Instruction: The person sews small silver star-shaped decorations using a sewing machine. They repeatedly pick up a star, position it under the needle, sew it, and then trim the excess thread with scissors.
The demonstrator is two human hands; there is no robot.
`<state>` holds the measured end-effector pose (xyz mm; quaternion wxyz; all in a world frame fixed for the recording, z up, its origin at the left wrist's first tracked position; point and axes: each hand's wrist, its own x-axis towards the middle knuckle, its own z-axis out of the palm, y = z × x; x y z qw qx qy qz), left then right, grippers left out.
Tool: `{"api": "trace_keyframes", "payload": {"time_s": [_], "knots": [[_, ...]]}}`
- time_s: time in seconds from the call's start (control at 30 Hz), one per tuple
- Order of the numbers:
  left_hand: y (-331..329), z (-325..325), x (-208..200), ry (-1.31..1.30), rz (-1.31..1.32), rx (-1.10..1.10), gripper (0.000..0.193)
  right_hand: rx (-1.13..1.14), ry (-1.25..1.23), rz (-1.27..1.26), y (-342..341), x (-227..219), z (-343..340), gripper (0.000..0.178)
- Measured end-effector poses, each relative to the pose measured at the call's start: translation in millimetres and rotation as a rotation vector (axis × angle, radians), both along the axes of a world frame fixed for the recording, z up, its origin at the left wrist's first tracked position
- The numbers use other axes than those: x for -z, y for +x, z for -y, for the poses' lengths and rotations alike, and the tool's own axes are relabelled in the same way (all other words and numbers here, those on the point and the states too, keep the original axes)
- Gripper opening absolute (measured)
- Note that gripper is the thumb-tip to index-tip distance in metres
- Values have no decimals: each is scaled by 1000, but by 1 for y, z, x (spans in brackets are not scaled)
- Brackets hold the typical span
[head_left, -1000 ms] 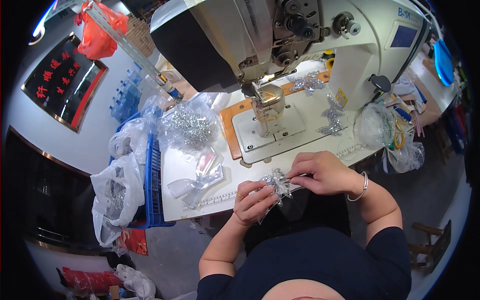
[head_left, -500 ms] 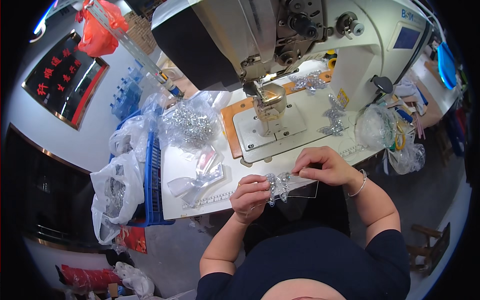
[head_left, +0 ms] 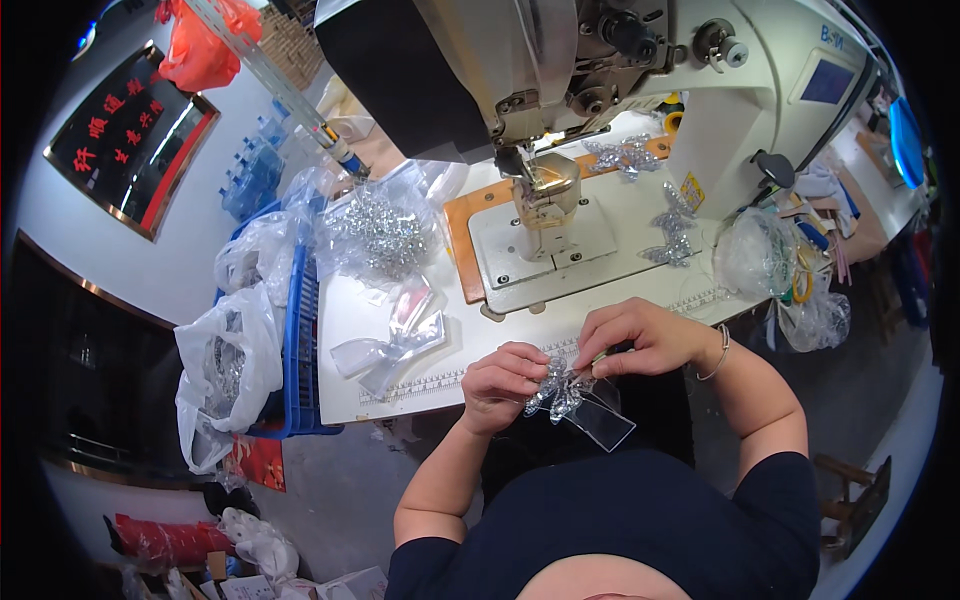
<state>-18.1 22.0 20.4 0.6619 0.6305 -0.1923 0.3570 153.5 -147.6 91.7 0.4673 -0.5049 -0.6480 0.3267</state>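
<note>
In front of my chest, just off the table's near edge, I hold a glittery silver ornament (head_left: 563,395) with petal-like or wing-like lobes. My left hand (head_left: 503,385) pinches its left side. My right hand (head_left: 640,340) is closed at its right side, fingertips pressed together. From beneath the ornament a clear plastic strip (head_left: 607,428) hangs down to the right; how the two join is hidden by the fingers. Beyond my hands stands a white sewing machine (head_left: 740,110), its post (head_left: 545,225) rising from the metal plate.
Left on the white table (head_left: 345,400) lie a clear plastic bow (head_left: 395,345) and a bag of silver pieces (head_left: 380,235). Similar silver ornaments (head_left: 675,230) lie right of the post. A blue crate (head_left: 300,370) with plastic bags adjoins the table's left side. Yellow-handled scissors (head_left: 802,285) sit at right.
The ornament has turned and dropped slightly, and its clear strip now points down to the right instead of sideways. My right-hand fingers have shifted closer in around its right side.
</note>
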Motion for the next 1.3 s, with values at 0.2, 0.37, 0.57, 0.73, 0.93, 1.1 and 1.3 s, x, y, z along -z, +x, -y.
{"api": "trace_keyframes", "payload": {"time_s": [0.2,0.37,0.57,0.73,0.93,1.1,1.3], "knots": [[0,-1,4,-27,1,23,17,-12,13,8,-1,6,-3,13],[1,2,11,-44,-17,-12,18,26,32,4,-3,8,-3,14],[5,16,30,-459,-90,174,18,79,24,-103,-8,18,-3,13],[4,20,33,-601,-149,212,19,93,10,-75,-7,20,-2,12],[-1,11,17,-867,-709,51,30,622,-199,155,28,51,11,18],[-5,11,20,-1124,-735,110,33,1054,303,982,33,61,12,23],[2,31,10,-1339,-463,52,36,542,-377,-194,-26,89,8,25]]}}
